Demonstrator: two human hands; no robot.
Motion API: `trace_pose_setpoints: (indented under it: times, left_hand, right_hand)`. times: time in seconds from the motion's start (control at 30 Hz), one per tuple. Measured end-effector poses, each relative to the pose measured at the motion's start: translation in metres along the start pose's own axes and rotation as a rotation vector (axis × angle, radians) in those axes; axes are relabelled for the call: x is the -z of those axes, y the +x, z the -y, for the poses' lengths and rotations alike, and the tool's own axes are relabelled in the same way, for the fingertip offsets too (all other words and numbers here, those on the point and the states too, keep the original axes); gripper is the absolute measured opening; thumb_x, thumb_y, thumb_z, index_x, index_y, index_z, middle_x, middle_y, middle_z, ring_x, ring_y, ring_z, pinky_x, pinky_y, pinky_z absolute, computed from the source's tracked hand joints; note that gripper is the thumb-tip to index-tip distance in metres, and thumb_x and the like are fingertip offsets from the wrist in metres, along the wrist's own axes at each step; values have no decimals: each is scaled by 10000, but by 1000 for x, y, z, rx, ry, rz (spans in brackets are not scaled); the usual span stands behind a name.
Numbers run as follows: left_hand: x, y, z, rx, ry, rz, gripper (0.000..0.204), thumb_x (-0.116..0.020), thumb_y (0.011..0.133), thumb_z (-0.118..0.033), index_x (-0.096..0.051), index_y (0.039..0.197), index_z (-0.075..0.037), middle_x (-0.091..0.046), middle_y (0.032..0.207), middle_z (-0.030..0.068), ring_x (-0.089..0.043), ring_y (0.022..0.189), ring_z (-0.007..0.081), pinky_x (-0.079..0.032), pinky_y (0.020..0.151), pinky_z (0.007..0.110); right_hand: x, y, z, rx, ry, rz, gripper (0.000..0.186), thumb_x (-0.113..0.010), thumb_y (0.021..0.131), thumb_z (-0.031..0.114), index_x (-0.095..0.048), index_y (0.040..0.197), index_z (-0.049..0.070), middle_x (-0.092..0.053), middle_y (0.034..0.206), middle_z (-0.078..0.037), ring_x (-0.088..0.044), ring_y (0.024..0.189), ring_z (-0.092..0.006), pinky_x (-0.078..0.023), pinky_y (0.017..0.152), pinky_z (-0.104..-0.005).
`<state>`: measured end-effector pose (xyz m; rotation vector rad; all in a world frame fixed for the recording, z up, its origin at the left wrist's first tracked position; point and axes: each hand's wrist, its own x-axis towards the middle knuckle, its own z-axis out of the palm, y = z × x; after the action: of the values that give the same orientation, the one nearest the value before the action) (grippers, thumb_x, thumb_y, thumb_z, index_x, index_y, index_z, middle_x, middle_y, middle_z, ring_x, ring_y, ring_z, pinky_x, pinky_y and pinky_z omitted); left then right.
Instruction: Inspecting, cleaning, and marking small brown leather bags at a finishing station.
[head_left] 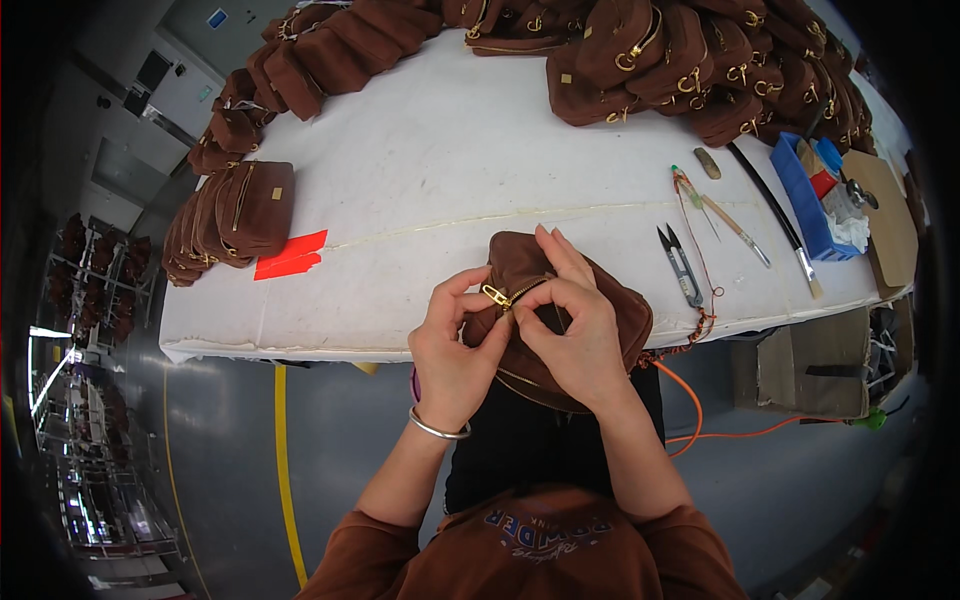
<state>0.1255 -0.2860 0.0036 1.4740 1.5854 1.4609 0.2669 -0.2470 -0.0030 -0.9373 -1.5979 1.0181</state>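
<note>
A brown bag [625, 305] with a gold zipper lies partly over the table's near edge and partly over my lap. Its gold zipper pull [496, 295] stands up between my two hands. My left hand [452, 335], with a silver bangle at the wrist, pinches at the zipper by the pull. My right hand [575, 335] has thumb and forefinger closed on the zipper edge beside it, its other fingers resting over the bag. The fingertips of both hands meet close together, and the exact spot they grip is partly hidden.
Brown bags [690, 60] are heaped at the far right, with more [235, 215] stacked at the left near red tape [291, 255]. Thread snips [680, 266], an awl [697, 195], brushes [738, 232] and a blue bin [803, 200] lie on the right. A cardboard box [810, 370] stands below.
</note>
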Motion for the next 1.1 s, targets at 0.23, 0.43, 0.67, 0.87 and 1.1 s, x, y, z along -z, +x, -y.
trace_pose_setpoints:
  times: [0.23,0.43,0.67,0.87,1.1]
  left_hand:
    - [0,-2,-3,-17,61,7,468,-734,788,56,-588,1214,-68,-700,858,24,-629,724,58,-508,665,209]
    - [1,-3,-7,-34,154,21,473,-738,780,47,-595,1212,-81,-705,869,34,-668,755,99,-531,690,239]
    - [0,-2,-8,-66,233,28,474,-734,770,55,-604,1204,-82,-707,878,40,-680,749,135,-534,689,256]
    - [-2,1,0,-19,145,22,461,-731,767,69,-607,1190,-67,-706,850,25,-652,709,91,-514,658,224]
    - [1,2,0,42,27,61,469,-689,793,127,-571,1227,-3,-670,891,14,-576,752,19,-467,646,169]
  right_hand:
    - [9,1,5,-27,-6,90,29,-703,830,24,-676,841,20,-388,1519,-222,-249,1473,-365,-301,1147,-433]
    - [10,2,6,-37,-42,119,36,-703,836,30,-671,830,16,-387,1517,-227,-245,1472,-372,-301,1149,-437]
    - [5,3,6,-30,-55,67,42,-679,791,11,-638,781,14,-390,1504,-260,-259,1461,-401,-306,1142,-444]
    - [-7,0,-6,-24,-32,-37,48,-671,757,-4,-631,763,22,-400,1502,-253,-269,1461,-390,-287,1148,-438]
    - [2,-2,-11,-46,55,32,50,-675,791,-4,-681,820,36,-387,1527,-213,-246,1481,-342,-246,1171,-444]
